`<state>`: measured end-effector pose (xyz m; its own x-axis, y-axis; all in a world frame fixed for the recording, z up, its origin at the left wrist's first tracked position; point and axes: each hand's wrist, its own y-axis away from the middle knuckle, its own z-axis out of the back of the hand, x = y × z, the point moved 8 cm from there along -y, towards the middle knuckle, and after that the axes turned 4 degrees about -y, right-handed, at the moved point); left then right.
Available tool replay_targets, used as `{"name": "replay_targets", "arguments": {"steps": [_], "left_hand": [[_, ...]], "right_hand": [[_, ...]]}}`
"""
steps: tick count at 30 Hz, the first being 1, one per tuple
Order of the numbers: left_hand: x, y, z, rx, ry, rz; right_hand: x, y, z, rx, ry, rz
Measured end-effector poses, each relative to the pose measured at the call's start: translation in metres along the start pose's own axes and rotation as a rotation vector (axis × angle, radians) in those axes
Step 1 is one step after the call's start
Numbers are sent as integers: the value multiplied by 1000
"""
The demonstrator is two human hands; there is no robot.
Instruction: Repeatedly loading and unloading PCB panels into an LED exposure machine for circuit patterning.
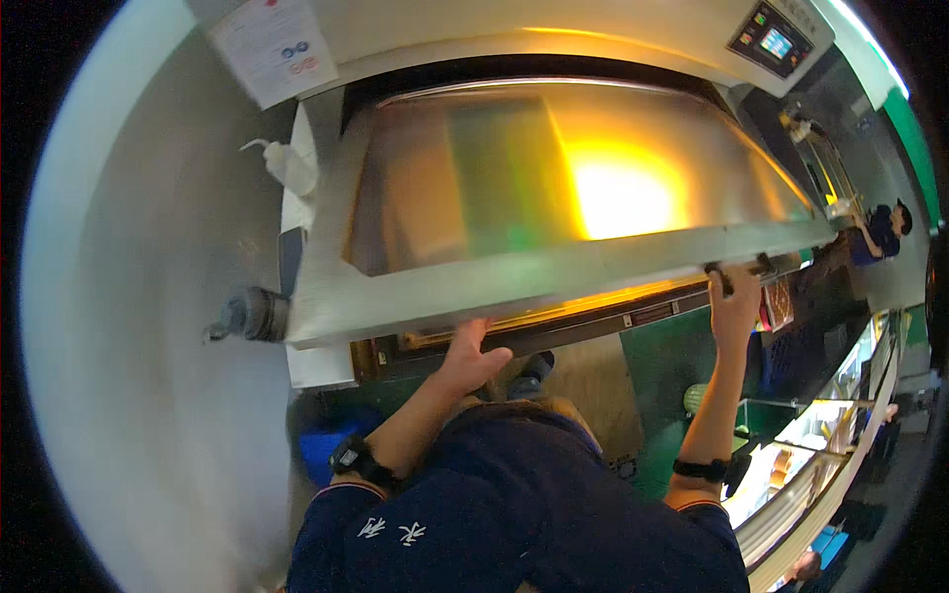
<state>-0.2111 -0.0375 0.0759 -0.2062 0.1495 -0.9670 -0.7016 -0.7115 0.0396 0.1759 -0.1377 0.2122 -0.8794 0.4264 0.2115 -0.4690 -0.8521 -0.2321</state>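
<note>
In front of me is a wide metal-edged frame (554, 272) with a large shiny film-like panel (504, 168), tilted up over a lower bed. Bright yellow light glares off the panel. My right hand (733, 308) is closed around a black handle (724, 279) at the right of the frame's front edge. My left hand (473, 362) is at the front edge left of the middle, thumb spread, fingertips at the frame's underside and partly hidden. Beneath, a yellow-lit strip (593, 300) of the lower bed shows in the gap.
A white squeeze bottle (289, 166) and a dark grey round container (255, 314) are at the left. A control panel (773, 42) with a lit screen is at the upper right. A blue bin (331, 445) stands below left. Another person (878, 233) works at the far right.
</note>
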Motion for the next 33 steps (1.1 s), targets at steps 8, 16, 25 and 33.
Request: {"name": "replay_targets", "arguments": {"steps": [8, 16, 25, 33], "left_hand": [[-95, -40, 46, -417, 656, -388], [-148, -51, 81, -620, 645, -484], [-189, -89, 110, -594, 848, -636], [-191, -96, 106, -194, 643, -833]], "right_hand": [[73, 17, -205, 195, -374, 303], [-53, -100, -357, 277, -137, 185], [-100, -177, -371, 483, -166, -29], [-81, -64, -417, 657, -693, -174]]}}
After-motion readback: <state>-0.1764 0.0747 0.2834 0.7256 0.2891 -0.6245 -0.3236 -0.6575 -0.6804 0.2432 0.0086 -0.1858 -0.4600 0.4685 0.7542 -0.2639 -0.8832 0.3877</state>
